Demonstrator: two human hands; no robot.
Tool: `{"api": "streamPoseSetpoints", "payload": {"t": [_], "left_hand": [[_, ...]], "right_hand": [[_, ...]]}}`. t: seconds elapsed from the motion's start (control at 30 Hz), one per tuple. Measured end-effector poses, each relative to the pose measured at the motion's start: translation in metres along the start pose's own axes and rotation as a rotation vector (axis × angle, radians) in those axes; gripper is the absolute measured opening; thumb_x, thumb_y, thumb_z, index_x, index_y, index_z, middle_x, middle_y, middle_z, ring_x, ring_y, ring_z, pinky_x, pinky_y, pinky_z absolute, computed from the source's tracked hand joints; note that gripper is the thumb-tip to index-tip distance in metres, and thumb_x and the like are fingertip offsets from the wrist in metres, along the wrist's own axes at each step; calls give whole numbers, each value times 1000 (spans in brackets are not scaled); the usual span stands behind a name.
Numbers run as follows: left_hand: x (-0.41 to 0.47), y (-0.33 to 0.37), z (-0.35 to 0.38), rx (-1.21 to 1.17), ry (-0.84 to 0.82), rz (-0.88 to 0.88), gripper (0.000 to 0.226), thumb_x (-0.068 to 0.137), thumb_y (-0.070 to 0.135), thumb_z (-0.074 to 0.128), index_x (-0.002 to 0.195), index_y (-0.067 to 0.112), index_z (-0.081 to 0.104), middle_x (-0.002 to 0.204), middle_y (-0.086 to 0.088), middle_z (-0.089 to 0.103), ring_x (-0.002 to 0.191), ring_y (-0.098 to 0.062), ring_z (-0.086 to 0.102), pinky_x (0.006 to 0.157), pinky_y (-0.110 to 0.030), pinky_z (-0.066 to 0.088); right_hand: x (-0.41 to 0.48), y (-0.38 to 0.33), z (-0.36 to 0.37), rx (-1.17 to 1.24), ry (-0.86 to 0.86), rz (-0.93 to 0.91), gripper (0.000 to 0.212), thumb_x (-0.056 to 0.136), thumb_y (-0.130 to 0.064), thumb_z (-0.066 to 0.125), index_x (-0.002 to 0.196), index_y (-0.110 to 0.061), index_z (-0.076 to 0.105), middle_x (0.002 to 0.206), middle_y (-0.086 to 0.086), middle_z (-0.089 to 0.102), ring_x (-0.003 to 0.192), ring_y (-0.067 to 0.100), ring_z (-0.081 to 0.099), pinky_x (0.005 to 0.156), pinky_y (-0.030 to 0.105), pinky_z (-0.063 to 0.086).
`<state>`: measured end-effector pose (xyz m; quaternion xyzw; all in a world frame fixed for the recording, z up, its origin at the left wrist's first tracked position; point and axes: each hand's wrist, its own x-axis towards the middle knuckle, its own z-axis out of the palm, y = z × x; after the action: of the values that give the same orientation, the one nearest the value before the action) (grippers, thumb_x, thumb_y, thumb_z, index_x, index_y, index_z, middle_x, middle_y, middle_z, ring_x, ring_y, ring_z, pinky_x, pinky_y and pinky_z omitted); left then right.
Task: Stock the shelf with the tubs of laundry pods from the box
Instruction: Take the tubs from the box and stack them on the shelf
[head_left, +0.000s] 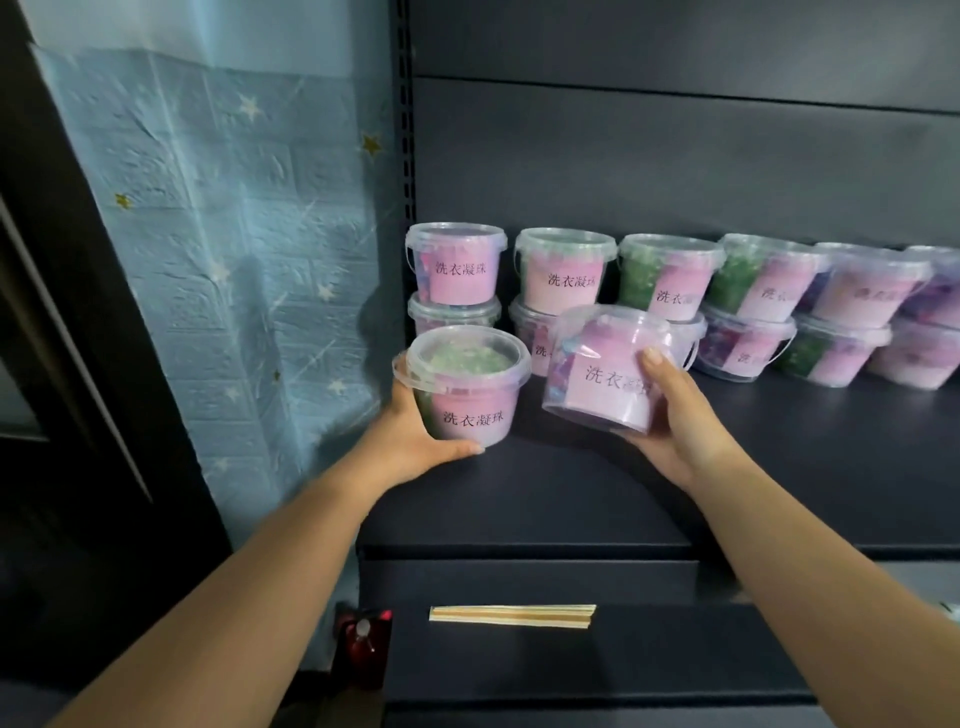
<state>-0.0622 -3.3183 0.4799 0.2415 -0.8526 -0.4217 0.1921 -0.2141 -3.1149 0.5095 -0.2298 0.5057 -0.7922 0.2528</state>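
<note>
My left hand (415, 441) grips a clear tub of green pods with a pink label (465, 384), held upright just above the front left of the dark shelf (779, 467). My right hand (680, 426) holds a second tub with purple and blue pods (608, 364), tilted toward me, thumb on its front. Behind them, several tubs (670, 291) stand against the back panel in a row two high. The box is out of view.
A black upright post with slots (402, 130) bounds the shelf on the left, beside a blue star-patterned wall covering (234, 234). On a lower shelf lie a bundle of wooden sticks (511, 616) and a red bottle (361, 647). The shelf's front right holds nothing.
</note>
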Motion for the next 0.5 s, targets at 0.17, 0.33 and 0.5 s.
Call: {"api": "streamPoseSetpoints", "payload": {"t": [0.17, 0.33, 0.5], "left_hand": [[-3, -5, -4, -131, 62, -13, 94, 63, 30, 82, 139, 19, 29, 134, 3, 49, 117, -11, 48, 99, -25, 38], [-8, -6, -6, -162, -2, 20, 85, 66, 25, 81, 136, 24, 33, 120, 12, 52, 110, -5, 50, 93, -20, 38], [-8, -8, -5, -186, 3, 32, 89, 67, 23, 81, 139, 26, 29, 130, 9, 49, 117, -7, 47, 97, -21, 36]], "right_hand": [[21, -27, 61, 39, -43, -214, 108, 35, -52, 88, 127, -15, 45, 124, 8, 60, 110, 22, 62, 89, 51, 51], [38, -23, 99, -189, -124, -273, 99, 37, -50, 87, 120, -27, 40, 117, 1, 57, 107, 15, 59, 89, 39, 52], [41, 9, 96, -357, -290, -283, 82, 60, -27, 77, 128, -38, 32, 123, -15, 52, 108, -7, 53, 81, 13, 50]]}}
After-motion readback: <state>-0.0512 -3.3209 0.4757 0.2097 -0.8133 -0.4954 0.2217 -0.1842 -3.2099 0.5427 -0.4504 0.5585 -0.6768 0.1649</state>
